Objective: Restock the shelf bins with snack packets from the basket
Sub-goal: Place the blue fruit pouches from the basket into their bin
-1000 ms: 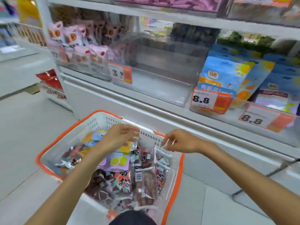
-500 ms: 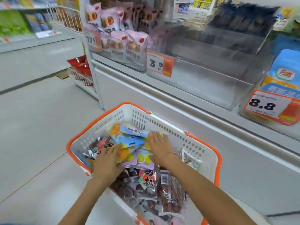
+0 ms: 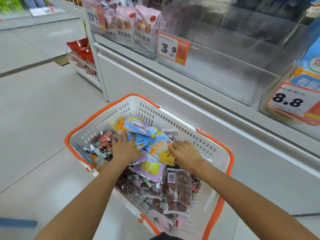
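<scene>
1. Head view: both hands are down inside the white basket with the orange rim (image 3: 214, 149), which sits on the floor in front of the shelf unit. A second ago they hovered at the far rim; now they lie on the heap of packets itself.

2. The left hand (image 3: 125, 149) lies flat with fingers spread across the blue fruit packets (image 3: 142, 135), beside the dark packets (image 3: 102, 144) at the basket's left end. It presses down and grips nothing.

3. The right hand (image 3: 186, 155) rests on the right edge of the yellow-and-blue packet (image 3: 161, 150). Its fingertips seem to curl at that edge, but I cannot tell whether they have pinched it.

4. Between the hands, lower in the pile, lies a purple packet with lemons (image 3: 150, 168); nearer the person are clear bags of reddish-brown snacks (image 3: 176, 189).

5. From where I stand, the change means sorting has turned into gathering: the hands bracket the blue stack from both sides, as if to lift it together.

6. The clear bin (image 3: 233, 66) behind the 3.9 price tag (image 3: 173, 48) stands bare, up and to the right of the basket. The bin to its left holds pink packets (image 3: 138, 26). Nothing from the basket has reached the shelf, so restocking looks barely begun.
</scene>
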The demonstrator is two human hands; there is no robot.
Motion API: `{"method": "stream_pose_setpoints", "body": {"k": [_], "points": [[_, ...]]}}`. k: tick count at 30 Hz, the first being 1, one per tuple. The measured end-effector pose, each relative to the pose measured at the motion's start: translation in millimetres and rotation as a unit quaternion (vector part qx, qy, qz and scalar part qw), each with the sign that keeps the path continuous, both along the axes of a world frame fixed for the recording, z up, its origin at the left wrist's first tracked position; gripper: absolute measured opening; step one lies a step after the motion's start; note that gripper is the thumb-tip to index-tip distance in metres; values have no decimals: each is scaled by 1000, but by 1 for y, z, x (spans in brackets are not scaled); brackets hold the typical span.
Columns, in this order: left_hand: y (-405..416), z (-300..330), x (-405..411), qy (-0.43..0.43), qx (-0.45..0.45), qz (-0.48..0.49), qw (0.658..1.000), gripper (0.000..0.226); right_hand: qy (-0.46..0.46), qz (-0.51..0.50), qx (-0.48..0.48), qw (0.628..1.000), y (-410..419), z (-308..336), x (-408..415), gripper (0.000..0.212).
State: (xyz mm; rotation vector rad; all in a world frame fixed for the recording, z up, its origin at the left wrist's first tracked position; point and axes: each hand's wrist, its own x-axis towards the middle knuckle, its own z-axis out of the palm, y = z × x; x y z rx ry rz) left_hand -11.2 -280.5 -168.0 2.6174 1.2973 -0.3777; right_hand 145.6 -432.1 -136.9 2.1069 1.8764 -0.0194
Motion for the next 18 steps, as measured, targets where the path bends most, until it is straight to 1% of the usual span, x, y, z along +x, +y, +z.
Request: {"method": "stream_pose_setpoints", "body": {"k": [1,2,3,4,5,6,7,8,10,11,12,13,14,15,16,17,18], "points": [[-3,-3,-1,30,14,-18,999,78,23,-18,-5,1000,-7,2,1,40],[-7,-3,-1,48,37,-35,998,74,66,-54,-16,996,-12,4,2,40],[-11,-2,-1,57,60,-50,995,70,117,-99,-14,988,-14,5,3,38],[-15,0,0,57,79,-60,993,65,157,-145,1,977,-11,6,2,31],[-19,1,0,55,90,-69,992,60,178,-180,14,967,-6,7,0,22],[-23,2,0,53,94,-79,991,55,191,-211,24,958,-2,5,-4,21],[-27,2,-2,54,92,-90,990,52,203,-240,25,949,2,4,-9,24],[-31,2,-4,55,92,-100,989,51,212,-266,20,940,5,-1,-13,36],[-36,5,-9,53,93,-110,988,52,204,-309,-21,929,8,-15,-19,85],[-37,8,-11,51,94,-115,988,53,200,-327,-38,923,8,-22,-21,100],[-39,10,-13,53,90,-120,987,56,208,-345,-45,914,8,-28,-22,106],[-41,13,-13,50,81,-123,988,60,222,-363,-46,904,7,-31,-21,107],[-42,16,-14,40,64,-123,990,63,237,-372,-43,896,6,-31,-17,103],[-43,18,-15,10,37,-110,993,63,248,-378,-43,891,2,-27,-12,97],[-43,22,-15,-40,0,-89,995,60,257,-382,-47,886,-3,-21,-6,91],[-41,24,-16,-90,-39,-67,993,55,271,-387,-57,880,-11,-14,1,86],[-38,27,-16,-119,-56,-54,990,49,290,-389,-65,872,-20,-7,9,83]]}}
